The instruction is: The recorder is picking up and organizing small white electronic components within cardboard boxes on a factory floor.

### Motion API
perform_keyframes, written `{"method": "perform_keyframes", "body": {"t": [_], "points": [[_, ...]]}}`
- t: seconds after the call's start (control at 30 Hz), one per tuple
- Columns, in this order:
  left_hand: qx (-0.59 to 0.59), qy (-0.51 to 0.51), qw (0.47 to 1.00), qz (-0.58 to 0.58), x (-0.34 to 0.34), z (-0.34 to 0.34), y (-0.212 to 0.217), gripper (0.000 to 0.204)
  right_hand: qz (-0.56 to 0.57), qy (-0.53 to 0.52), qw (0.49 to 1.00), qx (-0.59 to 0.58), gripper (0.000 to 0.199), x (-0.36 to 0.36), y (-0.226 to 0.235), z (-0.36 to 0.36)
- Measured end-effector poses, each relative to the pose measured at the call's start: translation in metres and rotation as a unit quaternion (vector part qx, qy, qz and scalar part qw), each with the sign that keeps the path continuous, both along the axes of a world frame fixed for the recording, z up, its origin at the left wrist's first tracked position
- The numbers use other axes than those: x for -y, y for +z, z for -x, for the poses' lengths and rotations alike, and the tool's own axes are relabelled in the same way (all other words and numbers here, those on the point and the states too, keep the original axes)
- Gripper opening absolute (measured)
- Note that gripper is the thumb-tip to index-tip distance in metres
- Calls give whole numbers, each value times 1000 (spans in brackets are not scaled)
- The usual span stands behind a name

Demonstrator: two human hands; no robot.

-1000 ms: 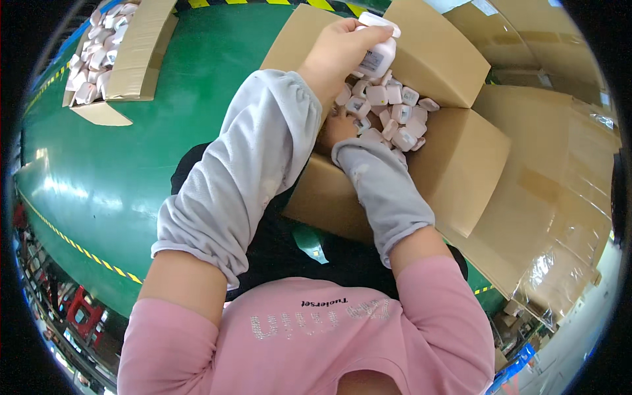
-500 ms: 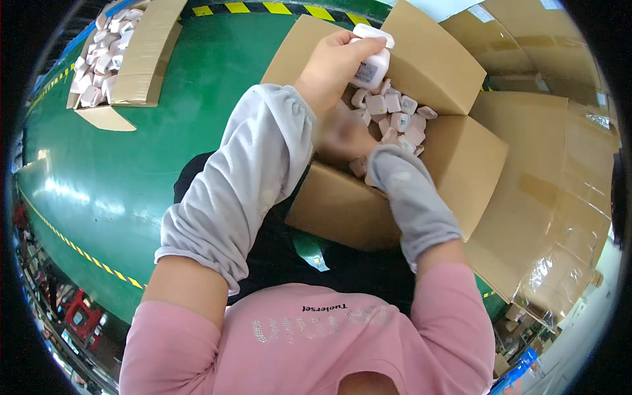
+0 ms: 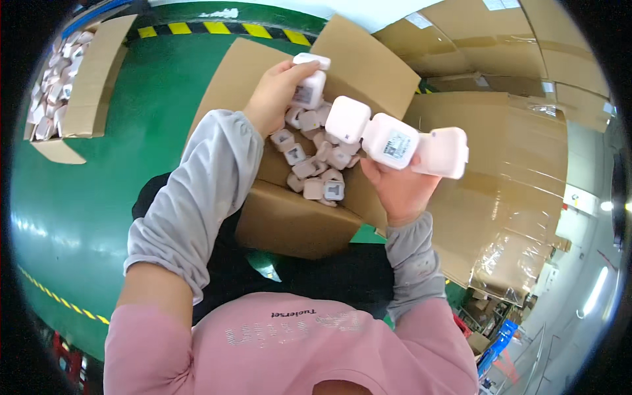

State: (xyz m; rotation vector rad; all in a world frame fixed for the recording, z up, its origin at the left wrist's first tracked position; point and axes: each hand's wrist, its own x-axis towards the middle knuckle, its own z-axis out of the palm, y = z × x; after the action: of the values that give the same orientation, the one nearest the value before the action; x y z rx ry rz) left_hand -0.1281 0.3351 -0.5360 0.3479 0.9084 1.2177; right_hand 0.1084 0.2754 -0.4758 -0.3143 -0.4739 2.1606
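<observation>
My left hand (image 3: 273, 95) is closed on a small white rounded-square plastic case (image 3: 308, 91), above the far side of an open cardboard box (image 3: 296, 220). That case has a label and a lid-like piece at its top, under my fingertips. My right hand (image 3: 403, 191) is raised over the box's right side, its fingers partly hidden behind a row of pale pink plastic cases (image 3: 390, 141). Three rounded-square pieces show in that row, the middle one with a printed label. Inside the box lie several loose cases (image 3: 304, 168) of the same kind, some labelled.
Another carton (image 3: 99, 79) filled with similar cases stands at the far left on the green floor (image 3: 158, 85). Large flattened or stacked cardboard (image 3: 474, 197) rises close on the right. Yellow-black tape (image 3: 217, 27) runs behind the box, whose flaps stand outward.
My right hand has come up out of the box and moved right, now with pale pink cases in it. The left hand still holds its white case. The whole view has shifted.
</observation>
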Motion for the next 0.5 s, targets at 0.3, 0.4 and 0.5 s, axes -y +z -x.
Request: {"method": "perform_keyframes", "body": {"t": [0.3, 0.4, 0.5], "points": [[-7, -139, 989, -44, 6, -3, -2, 37, 39, -49, 995, -84, 60, 6, 27, -7], [-25, -191, 980, -58, 8, -8, 4, 38, 62, -57, 988, -128, 64, 9, 28, -1], [-11, -213, 975, -57, 10, -14, 10, 43, 18, -69, 996, -55, 62, 6, 30, -4]]}}
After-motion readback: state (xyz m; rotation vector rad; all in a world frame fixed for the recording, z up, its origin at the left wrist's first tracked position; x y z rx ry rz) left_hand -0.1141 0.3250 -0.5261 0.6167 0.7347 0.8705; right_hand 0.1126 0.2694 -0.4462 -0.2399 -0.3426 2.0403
